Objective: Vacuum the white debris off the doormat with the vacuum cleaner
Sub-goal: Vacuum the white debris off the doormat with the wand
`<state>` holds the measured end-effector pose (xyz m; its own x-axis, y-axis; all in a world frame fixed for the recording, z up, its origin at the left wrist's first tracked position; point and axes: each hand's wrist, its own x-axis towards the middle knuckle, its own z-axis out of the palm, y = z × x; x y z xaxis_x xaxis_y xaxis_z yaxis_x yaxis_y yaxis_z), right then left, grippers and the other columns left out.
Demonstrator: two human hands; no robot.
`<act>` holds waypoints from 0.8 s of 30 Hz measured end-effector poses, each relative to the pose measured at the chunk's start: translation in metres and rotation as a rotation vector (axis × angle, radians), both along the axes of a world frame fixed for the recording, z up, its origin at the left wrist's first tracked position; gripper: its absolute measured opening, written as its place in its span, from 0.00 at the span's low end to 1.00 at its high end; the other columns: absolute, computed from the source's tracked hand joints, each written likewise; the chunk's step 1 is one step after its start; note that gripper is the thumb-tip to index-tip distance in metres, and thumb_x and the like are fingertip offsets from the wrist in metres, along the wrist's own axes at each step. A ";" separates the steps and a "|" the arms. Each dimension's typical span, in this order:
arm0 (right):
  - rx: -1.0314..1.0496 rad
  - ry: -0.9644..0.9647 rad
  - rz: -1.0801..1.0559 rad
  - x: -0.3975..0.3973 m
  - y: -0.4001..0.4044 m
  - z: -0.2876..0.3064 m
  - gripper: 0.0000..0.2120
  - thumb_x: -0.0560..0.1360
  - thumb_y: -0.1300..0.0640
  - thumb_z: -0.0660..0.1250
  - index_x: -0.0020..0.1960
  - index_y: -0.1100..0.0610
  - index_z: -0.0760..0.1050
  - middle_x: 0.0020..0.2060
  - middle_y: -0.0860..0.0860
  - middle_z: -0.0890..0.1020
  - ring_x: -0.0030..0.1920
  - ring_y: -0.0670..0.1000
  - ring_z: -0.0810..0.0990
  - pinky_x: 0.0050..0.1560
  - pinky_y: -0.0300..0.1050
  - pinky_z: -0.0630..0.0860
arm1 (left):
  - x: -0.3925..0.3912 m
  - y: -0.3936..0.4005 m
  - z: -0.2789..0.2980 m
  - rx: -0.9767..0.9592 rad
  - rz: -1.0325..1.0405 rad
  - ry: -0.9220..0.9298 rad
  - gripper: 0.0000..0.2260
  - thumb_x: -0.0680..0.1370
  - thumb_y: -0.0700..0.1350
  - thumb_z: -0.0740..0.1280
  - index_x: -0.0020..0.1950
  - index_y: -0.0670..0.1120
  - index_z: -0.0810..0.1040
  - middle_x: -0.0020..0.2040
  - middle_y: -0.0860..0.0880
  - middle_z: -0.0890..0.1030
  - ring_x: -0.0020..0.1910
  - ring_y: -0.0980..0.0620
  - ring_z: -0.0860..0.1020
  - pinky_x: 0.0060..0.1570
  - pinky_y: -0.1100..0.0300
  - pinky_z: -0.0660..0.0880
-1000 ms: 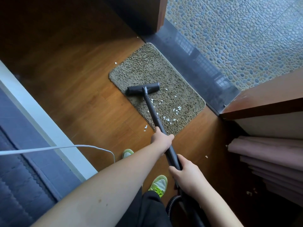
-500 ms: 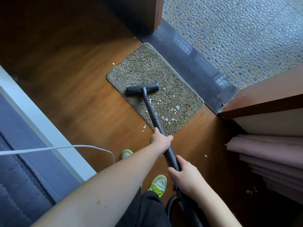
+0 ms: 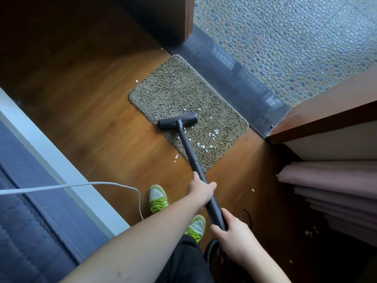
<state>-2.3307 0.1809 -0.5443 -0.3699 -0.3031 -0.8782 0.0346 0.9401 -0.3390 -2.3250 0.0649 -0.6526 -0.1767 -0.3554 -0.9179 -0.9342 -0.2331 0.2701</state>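
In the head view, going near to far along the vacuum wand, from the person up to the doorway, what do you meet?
Right hand gripping the wand → left hand gripping it higher up → white debris on the doormat → vacuum head → dark threshold → pebble floor.

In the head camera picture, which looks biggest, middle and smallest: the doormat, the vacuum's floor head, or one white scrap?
1. doormat, by far the largest.
2. vacuum's floor head, a short bar lying on the mat.
3. white scrap on the wood floor, tiny.
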 end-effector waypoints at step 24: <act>0.029 0.012 -0.106 0.021 0.052 0.022 0.20 0.77 0.50 0.65 0.66 0.55 0.70 0.54 0.53 0.83 0.52 0.48 0.81 0.49 0.36 0.73 | 0.021 0.058 0.012 0.050 -0.047 -0.001 0.37 0.78 0.50 0.65 0.81 0.51 0.48 0.72 0.45 0.70 0.66 0.44 0.73 0.60 0.54 0.72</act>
